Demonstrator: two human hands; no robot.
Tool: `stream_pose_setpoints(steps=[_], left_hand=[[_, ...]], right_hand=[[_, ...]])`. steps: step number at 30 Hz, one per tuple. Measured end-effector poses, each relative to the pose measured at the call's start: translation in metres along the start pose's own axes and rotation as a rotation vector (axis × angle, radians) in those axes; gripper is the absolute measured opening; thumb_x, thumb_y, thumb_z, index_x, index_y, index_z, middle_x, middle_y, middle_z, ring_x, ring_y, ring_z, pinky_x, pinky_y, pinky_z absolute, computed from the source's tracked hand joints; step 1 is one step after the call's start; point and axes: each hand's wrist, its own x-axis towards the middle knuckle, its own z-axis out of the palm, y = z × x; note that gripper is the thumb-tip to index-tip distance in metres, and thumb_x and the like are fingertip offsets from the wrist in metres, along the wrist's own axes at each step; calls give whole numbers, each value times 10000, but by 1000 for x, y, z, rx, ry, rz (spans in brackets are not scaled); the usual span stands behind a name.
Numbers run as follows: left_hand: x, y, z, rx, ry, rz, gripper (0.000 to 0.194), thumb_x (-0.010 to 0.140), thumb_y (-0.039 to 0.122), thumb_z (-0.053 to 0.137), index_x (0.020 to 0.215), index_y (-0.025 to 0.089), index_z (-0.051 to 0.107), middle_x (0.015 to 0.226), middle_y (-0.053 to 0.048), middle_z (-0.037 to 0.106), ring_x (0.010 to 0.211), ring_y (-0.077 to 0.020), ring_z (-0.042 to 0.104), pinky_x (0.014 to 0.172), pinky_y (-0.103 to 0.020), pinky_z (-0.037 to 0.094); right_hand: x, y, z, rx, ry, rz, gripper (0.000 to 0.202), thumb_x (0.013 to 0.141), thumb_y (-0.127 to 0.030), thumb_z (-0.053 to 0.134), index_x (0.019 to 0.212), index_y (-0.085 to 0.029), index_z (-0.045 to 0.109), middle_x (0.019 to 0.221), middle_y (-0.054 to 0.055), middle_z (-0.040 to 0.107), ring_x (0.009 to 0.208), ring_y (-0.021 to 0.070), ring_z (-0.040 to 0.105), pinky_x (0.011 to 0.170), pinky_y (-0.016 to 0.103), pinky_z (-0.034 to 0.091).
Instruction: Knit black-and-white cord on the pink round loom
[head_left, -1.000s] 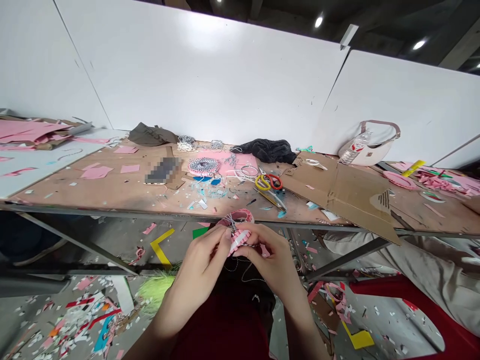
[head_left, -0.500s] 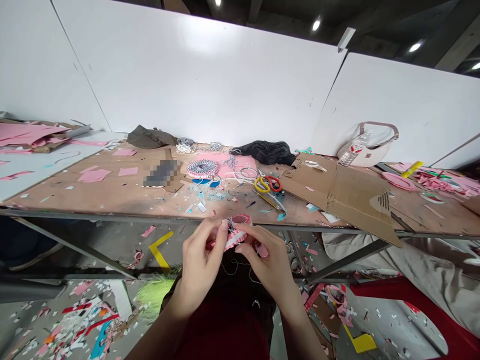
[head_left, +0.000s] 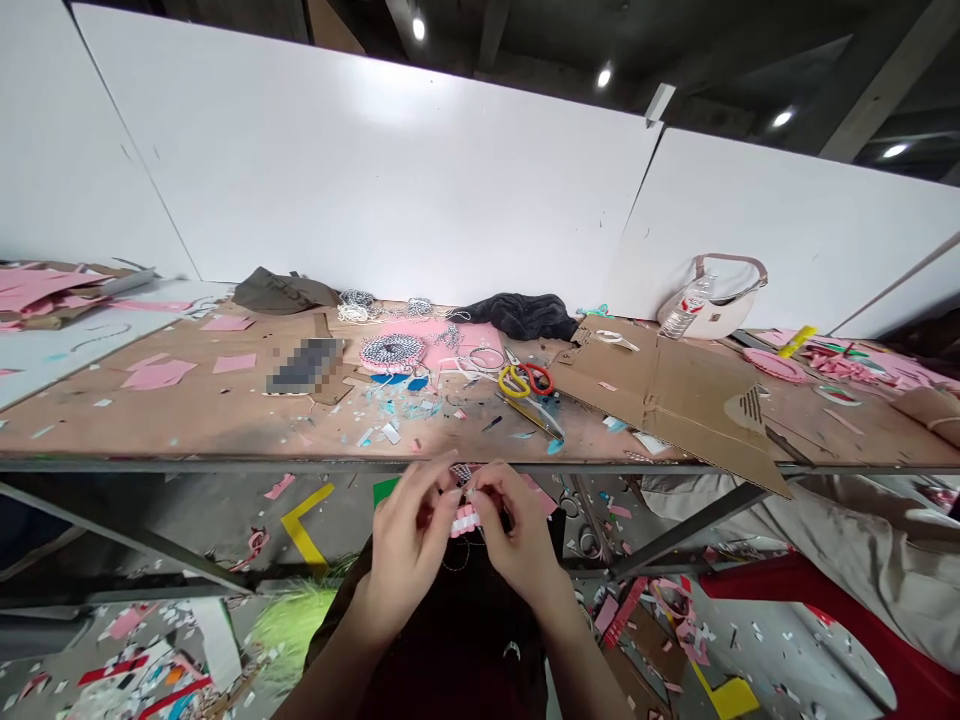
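Note:
Just below the table edge, I hold a small pink-and-white ring-shaped craft piece (head_left: 466, 520) with ridged sides. My left hand (head_left: 416, 525) is closed around its left side, thumb at the front. My right hand (head_left: 517, 525) is closed in a pinch at the piece's upper edge, where black-and-white string (head_left: 460, 471) shows between the fingers. Most of the piece is hidden by my fingers. A thin loose thread (head_left: 455, 567) hangs beneath it over my dark clothing. On the table ahead stands a larger round piece (head_left: 392, 352), wound with black-and-white string on top and pink at its side.
Yellow-and-red-handled scissors (head_left: 526, 380) lie beyond my hands, beside a cardboard sheet (head_left: 701, 395) overhanging the edge. A blurred-out phone (head_left: 304, 367), a cap (head_left: 285, 291), black cloth (head_left: 525, 316) and a bottle (head_left: 684, 308) are farther back. Another person's trousered leg (head_left: 847, 560) is at right.
Both hands have drawn lower and nearer to me with the ring. It has turned, so less of its opening shows. The right fingers have shifted from its side to its upper edge.

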Motion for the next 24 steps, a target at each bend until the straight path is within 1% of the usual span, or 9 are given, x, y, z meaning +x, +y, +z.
stream_pose_setpoints(steps=[3,4,7,9,11,15,18,21,24], left_hand=[[-15,7,-4,-109,402,79,142,876,172,639,985,259,615,960,-23,550,825,-159,574,766,-290,486],[-19,9,-7,-197,386,10,58,893,191,623,879,245,608,883,-14,543,799,-160,564,750,-292,479],[-22,13,-10,-611,-246,-527,274,970,396,493,860,191,638,696,-31,577,617,-163,563,552,-277,457],[-16,12,-8,-891,-359,-778,390,961,500,460,927,165,656,709,-58,631,627,-185,607,512,-275,461],[-7,8,-4,-1053,-311,-889,381,936,489,521,904,146,684,799,-89,692,715,-204,658,584,-291,515],[10,-4,-1,-1060,-279,-931,198,817,332,725,859,142,759,893,-101,760,825,-235,713,745,-333,587],[22,-14,-2,-1016,-270,-868,220,709,280,823,885,154,789,950,-98,781,952,-275,725,841,-344,599],[36,-25,-1,-977,-232,-723,205,709,270,823,879,157,801,1011,-92,781,1025,-285,712,916,-335,585],[52,-38,0,-979,-192,-612,220,709,286,826,884,154,806,1016,-90,782,1046,-295,707,956,-356,572]], right_hand=[[2,2,1,-44,207,-182,146,948,-113,454,959,-194,574,866,41,593,787,152,582,641,251,481],[4,2,1,-81,277,-258,177,942,-87,442,969,-201,574,856,41,595,800,160,589,663,271,492],[7,4,0,-214,359,-487,248,911,-21,430,982,-217,565,811,25,610,763,161,607,722,333,510],[6,7,0,-284,306,-600,270,893,7,437,993,-209,564,810,22,625,705,146,606,720,347,505],[5,11,1,-317,246,-657,281,885,26,443,1010,-190,574,824,33,637,686,138,604,710,349,495],[6,14,4,-213,222,-581,249,917,-19,454,984,-209,601,869,50,656,816,174,613,769,371,490],[10,4,-3,123,285,-383,125,976,-180,505,891,-236,578,817,28,637,892,201,608,891,426,477],[3,-10,-37,513,340,-165,174,940,-311,633,826,-233,527,593,-64,475,562,125,514,844,368,516],[-22,-26,-96,518,559,-52,267,788,-225,791,823,-220,526,554,-103,400,445,71,369,741,247,526]])
